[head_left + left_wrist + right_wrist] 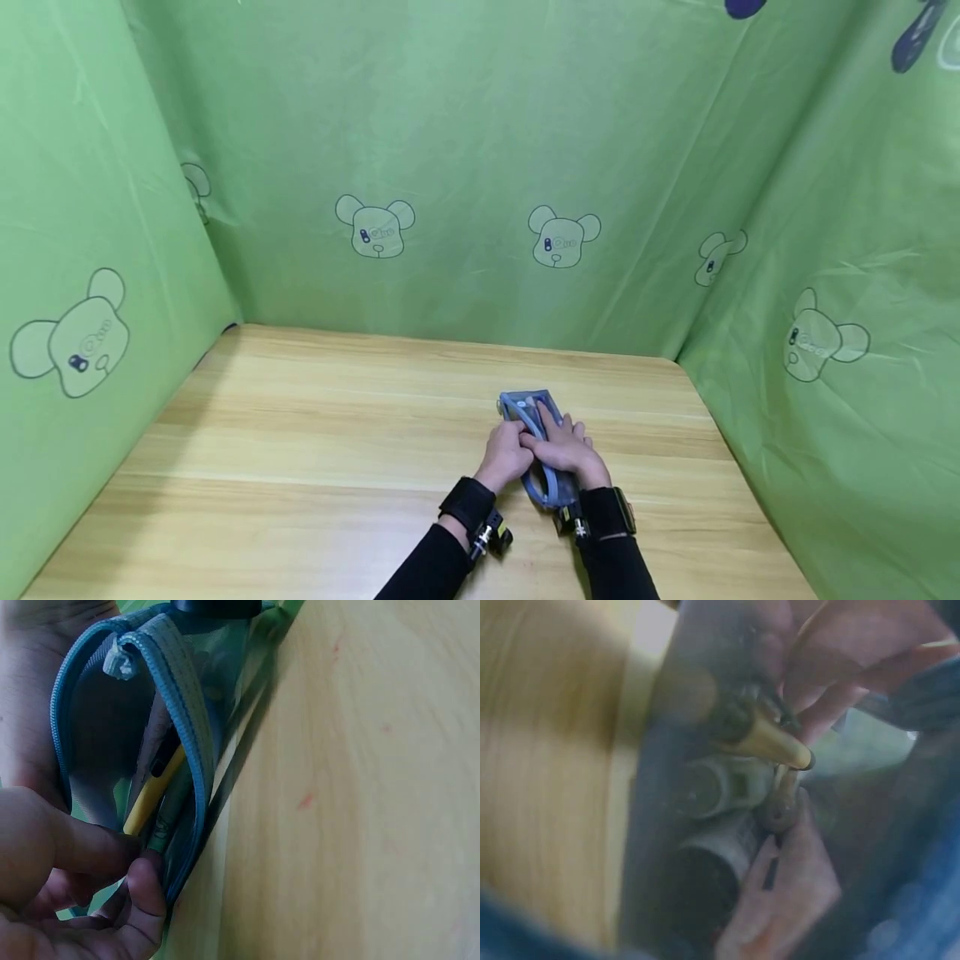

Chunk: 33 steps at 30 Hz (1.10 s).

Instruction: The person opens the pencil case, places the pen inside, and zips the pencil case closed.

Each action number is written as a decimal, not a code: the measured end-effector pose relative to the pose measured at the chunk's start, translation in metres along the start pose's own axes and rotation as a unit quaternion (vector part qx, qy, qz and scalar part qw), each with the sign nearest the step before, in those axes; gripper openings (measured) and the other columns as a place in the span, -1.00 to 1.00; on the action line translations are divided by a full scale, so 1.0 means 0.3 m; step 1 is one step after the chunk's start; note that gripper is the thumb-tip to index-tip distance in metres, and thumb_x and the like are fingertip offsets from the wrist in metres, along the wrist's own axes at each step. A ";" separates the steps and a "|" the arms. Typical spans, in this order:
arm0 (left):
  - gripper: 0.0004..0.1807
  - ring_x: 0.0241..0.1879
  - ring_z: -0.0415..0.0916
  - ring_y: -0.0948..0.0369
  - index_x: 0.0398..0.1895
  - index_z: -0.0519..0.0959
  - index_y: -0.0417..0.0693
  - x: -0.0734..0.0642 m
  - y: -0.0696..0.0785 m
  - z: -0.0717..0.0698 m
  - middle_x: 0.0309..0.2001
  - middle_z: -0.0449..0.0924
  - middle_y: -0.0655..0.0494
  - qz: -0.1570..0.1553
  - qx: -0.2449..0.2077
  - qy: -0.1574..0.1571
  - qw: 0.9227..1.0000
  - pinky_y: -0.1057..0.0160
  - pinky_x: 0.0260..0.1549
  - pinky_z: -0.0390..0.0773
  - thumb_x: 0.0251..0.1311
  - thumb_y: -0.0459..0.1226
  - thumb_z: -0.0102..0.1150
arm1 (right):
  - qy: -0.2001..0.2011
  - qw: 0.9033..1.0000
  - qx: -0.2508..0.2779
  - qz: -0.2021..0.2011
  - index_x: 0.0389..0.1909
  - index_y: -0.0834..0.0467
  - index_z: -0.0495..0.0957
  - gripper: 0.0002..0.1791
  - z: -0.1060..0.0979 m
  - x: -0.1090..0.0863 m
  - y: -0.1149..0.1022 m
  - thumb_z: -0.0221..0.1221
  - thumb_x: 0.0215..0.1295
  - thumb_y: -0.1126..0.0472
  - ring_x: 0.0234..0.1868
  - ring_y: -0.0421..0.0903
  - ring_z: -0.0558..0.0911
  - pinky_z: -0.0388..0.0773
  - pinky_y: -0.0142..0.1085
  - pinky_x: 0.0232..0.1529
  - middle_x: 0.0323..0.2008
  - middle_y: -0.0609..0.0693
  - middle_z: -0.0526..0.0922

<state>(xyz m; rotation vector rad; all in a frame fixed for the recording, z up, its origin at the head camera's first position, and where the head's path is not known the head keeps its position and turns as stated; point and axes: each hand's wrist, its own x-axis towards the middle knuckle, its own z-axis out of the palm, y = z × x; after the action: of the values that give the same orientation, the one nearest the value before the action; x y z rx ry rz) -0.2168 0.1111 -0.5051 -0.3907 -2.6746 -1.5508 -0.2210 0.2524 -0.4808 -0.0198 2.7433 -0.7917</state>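
Note:
A see-through pencil case (pixel 552 487) with a light blue zip (pixel 196 742) lies on the table, its zip parted. My left hand (pixel 506 456) reaches into the opening from the left; thumb and fingertips (pixel 146 889) pinch the end of a yellow pen (pixel 154 796). Beside that pen lies a green pen (pixel 166 817) inside the case. My right hand (pixel 567 450) grips the case from the right, index finger stretched along its top. Through the case wall, the right wrist view dimly shows the yellow pen (pixel 776 742) and a dark, thick cylindrical item (pixel 705 877).
The wooden table (pixel 300 450) spreads around the case, with green cloth (pixel 465 150) printed with bear heads hanging at the back and both sides. A camera (pixel 498 533) is strapped to the left wrist and another camera (pixel 567 521) to the right.

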 end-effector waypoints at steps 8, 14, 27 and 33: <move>-0.88 -0.46 0.43 0.13 -0.59 0.52 -0.16 0.003 0.004 -0.006 -0.54 0.53 -0.01 -0.008 0.026 0.014 1.000 0.30 -0.51 0.41 -0.10 -0.53 0.13 | -0.003 1.000 0.005 0.006 0.64 0.03 -0.11 0.00 -0.006 -0.005 -0.011 0.05 0.35 -0.33 0.54 0.60 -0.25 -0.22 0.52 0.41 0.55 0.56 -0.19; -0.86 -0.49 0.43 0.14 -0.60 0.49 -0.13 0.008 0.006 -0.019 -0.56 0.50 0.04 -0.019 0.046 0.011 0.999 0.31 -0.54 0.38 -0.03 -0.51 0.13 | -0.038 0.999 0.027 0.004 0.65 0.03 -0.16 0.09 -0.030 -0.008 -0.012 0.06 0.31 -0.42 0.54 0.59 -0.34 -0.30 0.50 0.44 0.58 0.48 -0.22; -0.83 -0.58 0.35 0.21 -0.64 0.59 -0.15 0.026 0.007 -0.047 -0.64 0.46 0.13 -0.024 0.061 0.075 0.995 0.33 -0.58 0.31 0.03 -0.49 0.21 | -0.053 0.996 0.068 -0.034 0.56 0.38 -0.03 -0.05 -0.099 -0.017 -0.024 0.10 0.45 -0.14 0.48 0.41 0.26 0.26 0.25 0.44 0.48 0.48 0.20; -0.93 -0.52 0.52 0.12 -0.57 0.65 -0.19 0.031 -0.008 -0.053 -0.54 0.65 0.00 -0.035 0.058 0.114 0.991 0.23 -0.53 0.48 -0.05 -0.48 0.27 | -0.060 0.996 0.058 -0.037 0.55 0.41 -0.01 -0.04 -0.113 -0.018 -0.036 0.22 0.39 -0.03 0.40 0.39 0.39 0.34 0.23 0.40 0.41 0.49 0.32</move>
<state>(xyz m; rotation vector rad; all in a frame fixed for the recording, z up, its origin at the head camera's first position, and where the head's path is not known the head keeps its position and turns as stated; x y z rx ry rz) -0.2279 0.0982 -0.4978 -0.1072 -2.6083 -1.3547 -0.2259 0.2614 -0.4463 -0.1409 2.5935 -0.9361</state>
